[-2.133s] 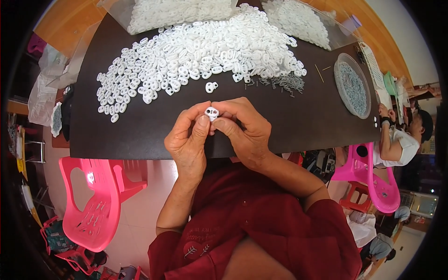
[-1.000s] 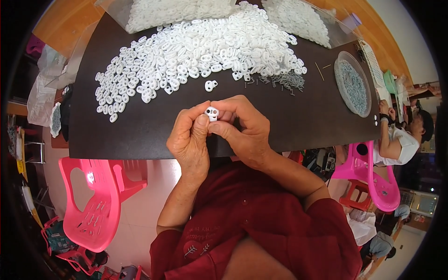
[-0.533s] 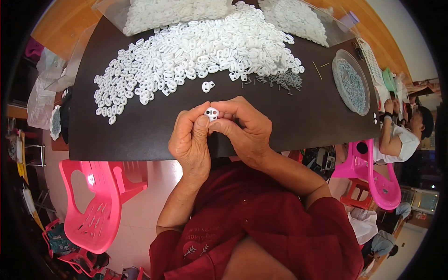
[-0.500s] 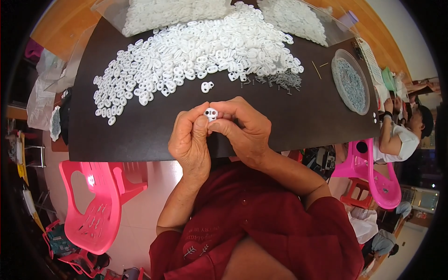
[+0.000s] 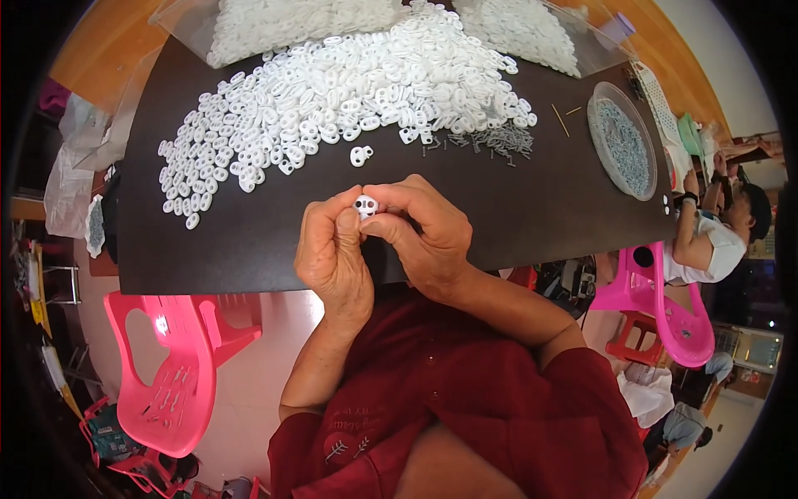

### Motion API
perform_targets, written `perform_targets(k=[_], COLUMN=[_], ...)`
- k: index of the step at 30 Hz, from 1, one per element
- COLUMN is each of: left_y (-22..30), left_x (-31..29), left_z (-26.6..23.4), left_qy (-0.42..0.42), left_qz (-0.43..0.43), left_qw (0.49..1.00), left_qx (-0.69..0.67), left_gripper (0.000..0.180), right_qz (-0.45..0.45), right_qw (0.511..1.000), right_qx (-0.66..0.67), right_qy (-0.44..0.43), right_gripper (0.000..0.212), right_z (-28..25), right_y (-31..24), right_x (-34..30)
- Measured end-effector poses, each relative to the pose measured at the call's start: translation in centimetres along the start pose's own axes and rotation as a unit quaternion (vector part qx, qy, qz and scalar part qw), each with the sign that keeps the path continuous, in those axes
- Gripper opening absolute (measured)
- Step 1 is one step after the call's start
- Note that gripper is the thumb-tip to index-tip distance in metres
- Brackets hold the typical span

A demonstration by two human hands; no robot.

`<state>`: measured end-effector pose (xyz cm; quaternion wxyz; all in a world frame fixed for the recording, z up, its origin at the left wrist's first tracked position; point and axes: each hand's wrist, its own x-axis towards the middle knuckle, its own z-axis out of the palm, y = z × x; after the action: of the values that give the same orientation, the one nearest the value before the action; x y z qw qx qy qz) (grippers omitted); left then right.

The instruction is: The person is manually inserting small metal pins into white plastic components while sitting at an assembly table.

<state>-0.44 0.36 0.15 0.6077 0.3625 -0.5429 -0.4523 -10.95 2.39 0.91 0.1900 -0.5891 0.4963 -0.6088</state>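
Between my fingertips, above the near part of the dark table, is a small white plastic piece [image 5: 366, 205] with two dark round holes. My left hand [image 5: 334, 245] pinches it from the left with thumb and forefinger. From the other side my right hand [image 5: 428, 233] grips it too, its thumb below and forefinger above. A similar loose white piece [image 5: 360, 156] lies on the table just beyond my hands. Farther off spreads a large heap of white two-holed plastic pieces [image 5: 332, 91]. Small grey pins [image 5: 503, 143] are scattered at the heap's right edge.
At the right stands a round clear tub [image 5: 596, 137] of blue-grey small parts. Clear bags of white pieces [image 5: 303, 29] lie at the back of the dark table [image 5: 216, 258]. Pink chairs [image 5: 179, 391] stand at both sides. Another person [image 5: 715, 241] sits at the far right.
Both hands, still pinching the white piece, sit slightly farther left in the picture. The table and heap have also shifted a little left, as the view moved.
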Motion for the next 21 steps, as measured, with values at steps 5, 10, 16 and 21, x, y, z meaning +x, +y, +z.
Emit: perform_targets(k=[5,10,16,21], left_y=[0.17,0.40,0.07,-0.05], left_x=[0.15,0.36,0.34,0.15], left_z=[-0.25,-0.62,-0.85,-0.58], left_qy=[-0.010,-0.019,-0.034,-0.024], left_qz=[-0.039,-0.068,-0.063,-0.031], left_qw=[0.999,0.996,0.994,0.998], left_qx=[-0.003,-0.049,-0.083,-0.048], left_gripper=[0.014,0.016,0.018,0.017], right_qz=[0.010,0.011,0.002,-0.034], right_qw=[1.000,1.000,1.000,0.999], right_qx=[-0.025,-0.006,-0.007,-0.009], right_qy=[-0.007,-0.011,-0.019,-0.005], right_gripper=[0.027,0.031,0.032,0.030], right_z=[-0.05,-0.08,-0.08,0.16], right_y=[-0.41,-0.13,-0.07,0.37], right_x=[0.10,0.13,0.10,0.16])
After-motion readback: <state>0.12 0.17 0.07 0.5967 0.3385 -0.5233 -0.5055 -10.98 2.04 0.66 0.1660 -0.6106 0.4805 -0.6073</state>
